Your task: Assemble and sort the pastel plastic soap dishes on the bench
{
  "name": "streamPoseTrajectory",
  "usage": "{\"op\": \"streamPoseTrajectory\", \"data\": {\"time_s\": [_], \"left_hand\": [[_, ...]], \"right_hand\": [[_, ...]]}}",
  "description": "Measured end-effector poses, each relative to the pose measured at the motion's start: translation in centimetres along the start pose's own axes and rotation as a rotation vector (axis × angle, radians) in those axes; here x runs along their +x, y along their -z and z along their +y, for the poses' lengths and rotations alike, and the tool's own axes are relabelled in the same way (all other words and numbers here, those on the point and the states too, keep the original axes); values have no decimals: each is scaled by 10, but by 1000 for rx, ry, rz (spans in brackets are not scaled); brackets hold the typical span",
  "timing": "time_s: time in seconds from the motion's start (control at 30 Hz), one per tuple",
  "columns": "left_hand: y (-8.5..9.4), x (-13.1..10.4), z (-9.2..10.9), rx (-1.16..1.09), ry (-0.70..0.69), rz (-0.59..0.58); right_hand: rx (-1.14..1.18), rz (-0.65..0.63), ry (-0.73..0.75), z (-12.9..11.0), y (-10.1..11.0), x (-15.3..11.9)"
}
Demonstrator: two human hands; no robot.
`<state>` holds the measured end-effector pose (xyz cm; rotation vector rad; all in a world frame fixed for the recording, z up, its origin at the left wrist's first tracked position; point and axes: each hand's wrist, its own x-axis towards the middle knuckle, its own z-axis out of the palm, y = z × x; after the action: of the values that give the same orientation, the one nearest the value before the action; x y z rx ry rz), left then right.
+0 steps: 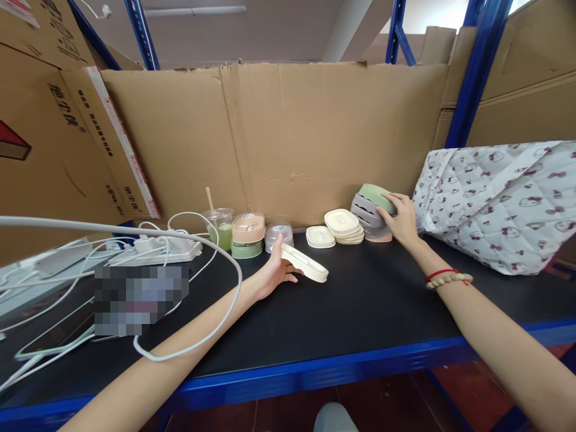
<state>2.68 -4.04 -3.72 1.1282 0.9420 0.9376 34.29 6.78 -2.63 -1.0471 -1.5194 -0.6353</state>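
Observation:
My left hand (273,272) grips one end of a cream oblong piece (308,264), tilted above the black tabletop. At the back right, my right hand (400,217) has its thumb and fingers on a green piece (376,197), which tops a leaning stack of grey pieces (368,213). Left of that stack lie several cream square lids (342,222) in a pile, with another cream lid (321,237) beside them. Beyond my left hand stand a peach container (248,227) on a green one (247,249) and a clear-lidded grey container (276,233).
A cup of green drink (222,231) with a straw stands at the back left. White cables and a power strip (157,252) crowd the left, one cable looping over my left forearm. A patterned quilted bag (499,204) sits right. Cardboard (306,138) walls the back.

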Motion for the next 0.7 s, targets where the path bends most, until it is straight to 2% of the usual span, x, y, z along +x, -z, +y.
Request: {"op": "streamPoseTrajectory", "data": {"time_s": [0.27,0.53,0.63,0.7], "left_hand": [[-1,0,1,-3,10,19],[5,3,-4,4,-25,-22],[7,3,-5,30,-35,-41],[8,3,-5,16,-41,-7]], "right_hand": [[-44,-51,-1,-9,3,1],[-109,-97,-122,-15,1,-2],[-129,-45,-187,-23,1,-3],[-125,13,-205,-30,3,-3]]}}
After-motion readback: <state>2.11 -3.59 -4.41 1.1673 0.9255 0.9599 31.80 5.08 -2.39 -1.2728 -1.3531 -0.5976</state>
